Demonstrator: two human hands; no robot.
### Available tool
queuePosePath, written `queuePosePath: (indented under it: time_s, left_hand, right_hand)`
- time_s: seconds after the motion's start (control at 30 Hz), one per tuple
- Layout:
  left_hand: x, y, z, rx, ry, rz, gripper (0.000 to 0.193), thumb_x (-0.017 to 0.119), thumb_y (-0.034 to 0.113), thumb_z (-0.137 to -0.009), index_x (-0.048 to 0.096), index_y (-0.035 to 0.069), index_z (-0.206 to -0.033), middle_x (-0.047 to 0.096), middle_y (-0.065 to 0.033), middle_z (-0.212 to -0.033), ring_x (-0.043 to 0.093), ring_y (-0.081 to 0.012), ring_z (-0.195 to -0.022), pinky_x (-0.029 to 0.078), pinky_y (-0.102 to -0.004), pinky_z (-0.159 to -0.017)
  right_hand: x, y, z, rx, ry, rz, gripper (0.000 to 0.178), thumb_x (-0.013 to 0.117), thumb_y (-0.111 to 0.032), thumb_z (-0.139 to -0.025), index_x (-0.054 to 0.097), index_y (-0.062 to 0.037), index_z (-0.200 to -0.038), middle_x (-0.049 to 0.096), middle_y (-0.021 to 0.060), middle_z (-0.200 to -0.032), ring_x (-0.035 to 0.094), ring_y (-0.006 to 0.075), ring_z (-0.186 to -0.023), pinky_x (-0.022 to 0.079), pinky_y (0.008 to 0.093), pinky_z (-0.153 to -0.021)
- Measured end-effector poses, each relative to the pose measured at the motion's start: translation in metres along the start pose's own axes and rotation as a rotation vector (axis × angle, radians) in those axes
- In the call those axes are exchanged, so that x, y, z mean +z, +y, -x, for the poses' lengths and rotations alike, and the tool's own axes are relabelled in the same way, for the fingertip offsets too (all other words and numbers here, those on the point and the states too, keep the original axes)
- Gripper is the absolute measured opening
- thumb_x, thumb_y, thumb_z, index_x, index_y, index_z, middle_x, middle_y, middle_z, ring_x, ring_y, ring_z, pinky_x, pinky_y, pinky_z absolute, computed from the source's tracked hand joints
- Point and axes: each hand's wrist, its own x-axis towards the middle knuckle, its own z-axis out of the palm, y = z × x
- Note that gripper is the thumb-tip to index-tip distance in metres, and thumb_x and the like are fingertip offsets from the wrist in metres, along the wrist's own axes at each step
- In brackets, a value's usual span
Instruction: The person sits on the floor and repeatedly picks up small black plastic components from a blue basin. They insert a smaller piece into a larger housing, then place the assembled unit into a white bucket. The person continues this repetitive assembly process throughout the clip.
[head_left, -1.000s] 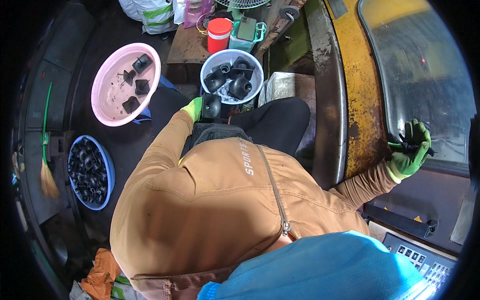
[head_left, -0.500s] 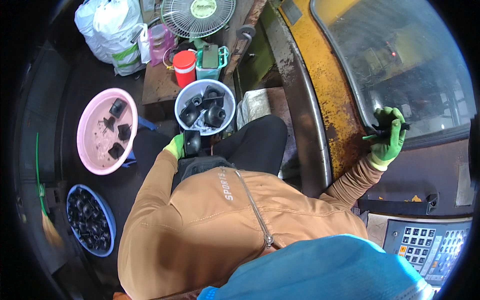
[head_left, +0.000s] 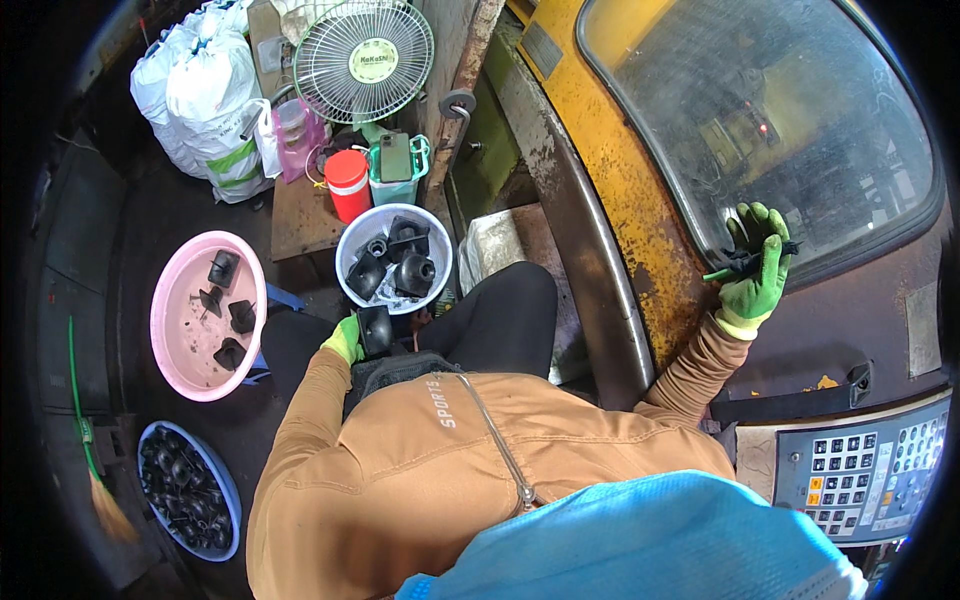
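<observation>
Beside the rusted yellow frame (head_left: 620, 200), viewed from where I stand, the seated person works with both arms apart. The left hand (head_left: 344, 340) is closed on the side of a black square-edged part (head_left: 376, 331), located above the lap, just below the pale basin (head_left: 352, 240). The right hand (head_left: 757, 275) has bent fingers at a dark slender piece (head_left: 745, 263) near the window (head_left: 790, 150); whether it grips that piece or only rests against it, I cannot tell.

Recommended handling:
1. Hold the part by its edge, with light, even pressure.
2. Keep it clear of the basin rim; its corners could catch there.
3. Keep the right wrist straight and the gloved fingertips away from the window border.
4. Look toward the right hand before applying force.
</observation>
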Motion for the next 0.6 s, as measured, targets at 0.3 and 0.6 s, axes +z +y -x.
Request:
queuePosePath:
  time_s: [0.3, 0.6]
  left_hand:
    - [-0.005, -0.001, -0.01, -0.009, 0.056, -0.042, 0.031, 0.049, 0.025, -0.099, 0.064, 0.0, -0.107, 0.068, -0.0177, -0.09, 0.069, -0.0279, -0.071, 0.061, -0.0429, -0.057]
    - [-0.026, -0.004, -0.023, 0.011, 0.025, -0.132, 0.029, 0.048, 0.024, -0.099, 0.065, 0.001, -0.105, 0.069, -0.0154, -0.086, 0.069, -0.0261, -0.068, 0.061, -0.0415, -0.055]
  right_hand:
    - [0.002, 0.001, 0.0, 0.017, 0.029, -0.004, 0.035, 0.049, -0.02, -0.101, 0.053, -0.0016, -0.13, 0.062, 0.0157, -0.124, 0.06, 0.0313, -0.115, 0.049, 0.0465, -0.095]
    - [-0.001, 0.005, -0.001, 0.006, 0.01, -0.031, 0.035, 0.049, -0.018, -0.101, 0.052, -0.0018, -0.131, 0.061, 0.0156, -0.125, 0.06, 0.0319, -0.116, 0.049, 0.0473, -0.096]
